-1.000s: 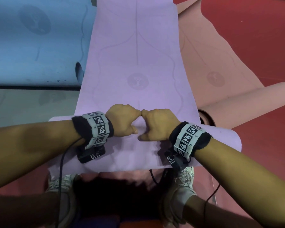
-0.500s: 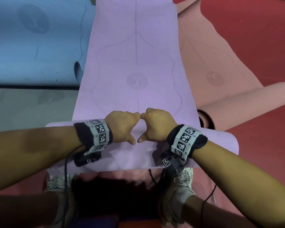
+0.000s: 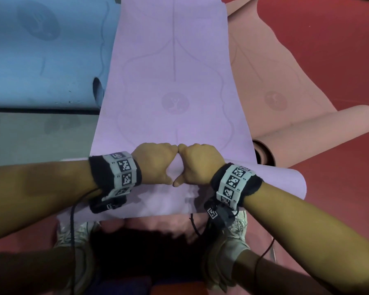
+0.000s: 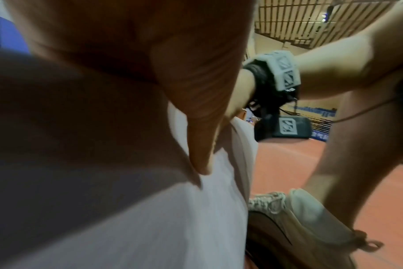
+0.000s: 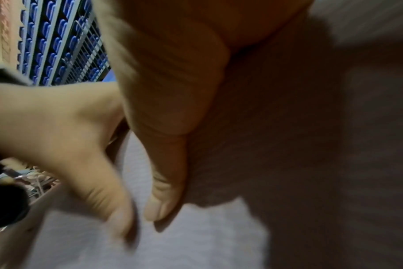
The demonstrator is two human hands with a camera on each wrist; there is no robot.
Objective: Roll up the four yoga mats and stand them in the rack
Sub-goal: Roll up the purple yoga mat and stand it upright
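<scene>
The purple mat [image 3: 173, 81] lies flat ahead of me, running away from my feet. Its near end is wound into a thick roll [image 3: 275, 182] lying across the view. My left hand [image 3: 156, 162] and right hand [image 3: 198, 165] sit side by side on the middle of that roll, knuckles touching. Their fingers curl over the far side while the thumbs press the near side. In the left wrist view my left thumb [image 4: 196, 145] lies on the pale roll [image 4: 150, 218]. The right thumb [image 5: 166, 182] points down onto the roll [image 5: 196, 245] in the right wrist view.
A blue mat [image 3: 41, 60] with a curled end [image 3: 97, 88] lies to the left. A pink mat [image 3: 275, 81], partly rolled [image 3: 317, 133], lies to the right. A grey-green mat [image 3: 30, 137] is at the near left. My shoes [image 3: 228, 252] stand behind the roll on the red floor [image 3: 339, 50].
Both hands have pushed forward, away from my feet, and the purple roll has turned a little farther along the flat mat.
</scene>
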